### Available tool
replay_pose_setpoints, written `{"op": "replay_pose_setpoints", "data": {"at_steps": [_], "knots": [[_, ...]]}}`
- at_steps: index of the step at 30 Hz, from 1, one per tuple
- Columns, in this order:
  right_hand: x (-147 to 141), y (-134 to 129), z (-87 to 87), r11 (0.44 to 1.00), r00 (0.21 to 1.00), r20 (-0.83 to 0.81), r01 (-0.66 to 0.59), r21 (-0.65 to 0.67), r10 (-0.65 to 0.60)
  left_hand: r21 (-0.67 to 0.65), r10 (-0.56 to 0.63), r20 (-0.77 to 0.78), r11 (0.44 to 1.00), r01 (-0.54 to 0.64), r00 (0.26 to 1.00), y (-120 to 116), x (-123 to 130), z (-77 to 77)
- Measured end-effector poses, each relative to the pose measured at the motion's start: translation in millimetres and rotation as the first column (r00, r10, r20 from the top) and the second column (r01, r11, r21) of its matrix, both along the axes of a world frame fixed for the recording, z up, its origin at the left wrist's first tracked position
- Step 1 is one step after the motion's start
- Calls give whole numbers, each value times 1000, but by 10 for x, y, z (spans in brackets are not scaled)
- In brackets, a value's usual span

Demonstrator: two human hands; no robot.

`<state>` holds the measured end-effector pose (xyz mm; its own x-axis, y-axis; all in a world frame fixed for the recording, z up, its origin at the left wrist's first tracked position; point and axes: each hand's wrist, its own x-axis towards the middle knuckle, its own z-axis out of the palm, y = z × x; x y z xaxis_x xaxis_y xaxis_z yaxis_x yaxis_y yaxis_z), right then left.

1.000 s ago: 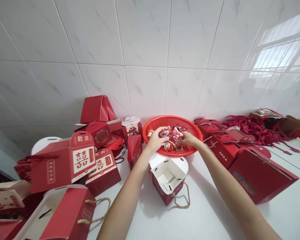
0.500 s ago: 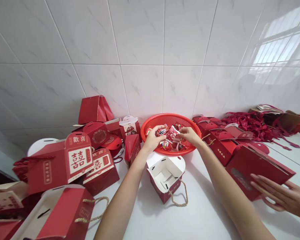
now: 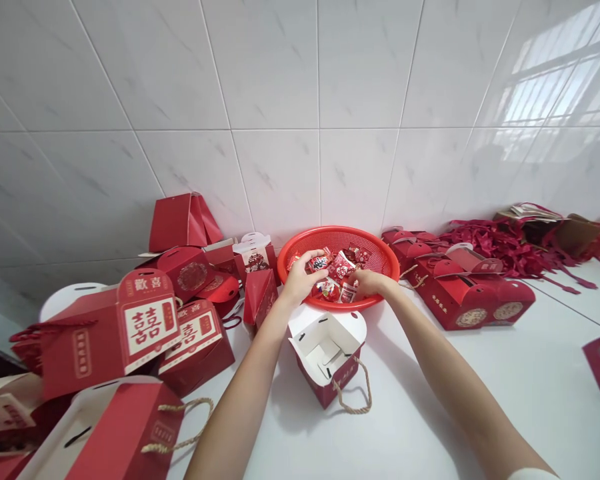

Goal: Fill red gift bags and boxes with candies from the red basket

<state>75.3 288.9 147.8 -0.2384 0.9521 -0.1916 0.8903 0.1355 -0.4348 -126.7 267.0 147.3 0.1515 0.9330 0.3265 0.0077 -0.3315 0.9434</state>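
A round red plastic mesh basket (image 3: 337,237) stands against the wall in front of me, with small wrapped sweets (image 3: 327,290) in red and white foil lying in it. My left hand (image 3: 301,281) is over its near left side, thumb and fingers closed on a red wrapped sweet with white lettering (image 3: 319,262). My right hand (image 3: 373,285) reaches down into the right side, fingertips hidden among the sweets, so I cannot tell whether it grips one. Just in front of the basket, between my forearms, an open red cardboard box with a white lining (image 3: 313,379) stands upright, folded flaps at its bottom and a twisted tan rope handle (image 3: 369,393) hanging toward me. To my left are piled red cardboard gift boxes (image 3: 87,333), some printed with Chinese characters; to my right sit closed red boxes with round gold medallions (image 3: 450,303), with a heap of crimson ribbons (image 3: 500,247) beyond. All this is on a smooth white bench (image 3: 415,413) along a wall of glossy, grey-veined white tiles (image 3: 280,87), which reflects a barred window at upper right.
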Motion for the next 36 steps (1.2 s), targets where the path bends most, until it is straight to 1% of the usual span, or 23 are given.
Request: {"op": "replay_pose_setpoints", "data": {"at_steps": [6,11,14,17,20,23,25,27,28,29,31,32,33,35,36], "knots": [[-44,-49,84,996,993,70,-91,-21,92,-6,-19,21,1000,19,1000,-7,1,14],[-62,-88,157,968,969,53,-235,-83,240,24,-4,14,1000,4,1000,4,-3,1],[-54,-87,177,955,960,41,-272,-116,278,9,-21,12,1000,21,1000,12,-8,-5],[-47,-70,152,962,966,12,-257,-96,259,18,-20,19,1000,20,1000,14,-12,-5],[-47,-56,101,976,976,-49,-214,-40,212,39,-25,17,999,24,1000,15,-12,-6],[-36,-49,74,990,981,-158,-98,103,114,39,-53,22,998,52,998,27,-23,-21],[-10,-56,84,973,967,-252,26,228,33,33,-56,33,998,55,998,45,-42,-40],[33,-98,118,932,936,-351,151,329,-28,26,-36,48,999,35,998,66,-66,-59],[57,-141,144,909,900,-434,219,354,-48,22,-26,52,999,25,998,75,-76,-67],[79,-202,176,890,842,-536,285,356,-55,18,-19,56,1000,18,998,81,-83,-72],[105,-377,264,879,680,-733,363,311,-21,12,-24,63,1000,23,998,82,-83,-75],[105,-484,319,890,605,-796,354,288,16,13,-36,65,999,35,997,77,-76,-73],[95,-597,378,909,572,-817,303,285,66,18,-48,67,999,46,997,70,-65,-68],[50,-810,497,941,598,-781,130,313,177,40,-57,63,998,55,996,51,-41,-50],[21,-896,547,943,621,-752,60,327,221,52,-58,56,997,55,997,37,-31,-36]]}}
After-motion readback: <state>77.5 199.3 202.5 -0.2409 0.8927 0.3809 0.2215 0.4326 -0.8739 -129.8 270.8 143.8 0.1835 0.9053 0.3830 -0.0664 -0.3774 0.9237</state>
